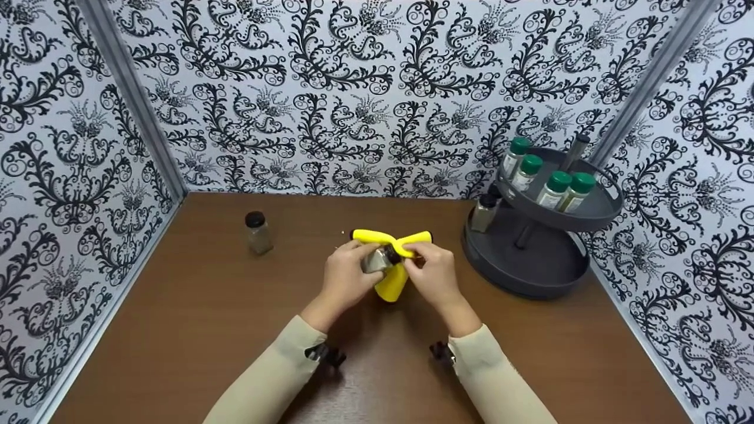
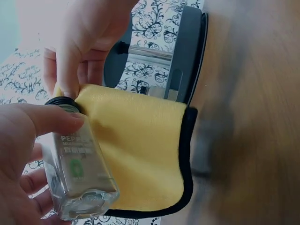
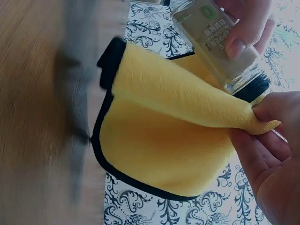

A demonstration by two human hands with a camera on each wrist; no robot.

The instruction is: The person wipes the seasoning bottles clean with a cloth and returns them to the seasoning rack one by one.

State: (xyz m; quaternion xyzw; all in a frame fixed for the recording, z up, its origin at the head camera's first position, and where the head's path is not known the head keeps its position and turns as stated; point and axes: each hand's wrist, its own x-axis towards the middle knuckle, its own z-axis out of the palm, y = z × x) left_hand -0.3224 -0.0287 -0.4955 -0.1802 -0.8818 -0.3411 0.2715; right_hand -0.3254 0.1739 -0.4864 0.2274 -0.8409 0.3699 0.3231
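My left hand [image 1: 346, 274] grips a square glass pepper jar [image 2: 82, 164] with a black lid, tilted, its lid end toward my right hand. A yellow cloth [image 3: 159, 117] with black edging hangs from my right hand [image 1: 435, 268], which pinches it between thumb and fingers. In the right wrist view the pinched part of the cloth lies right at the jar's black lid [image 3: 253, 86]. The rest of the cloth droops below the jar over the table.
Another black-lidded jar [image 1: 258, 234] stands on the brown table [image 1: 224, 330] at the left. To the right is a grey two-tier rack [image 1: 530, 277]; several green-capped jars [image 1: 554, 189] stand on its top tier, and a black-lidded jar [image 1: 484, 213] on the lower. Patterned walls [image 1: 330, 106] enclose the table.
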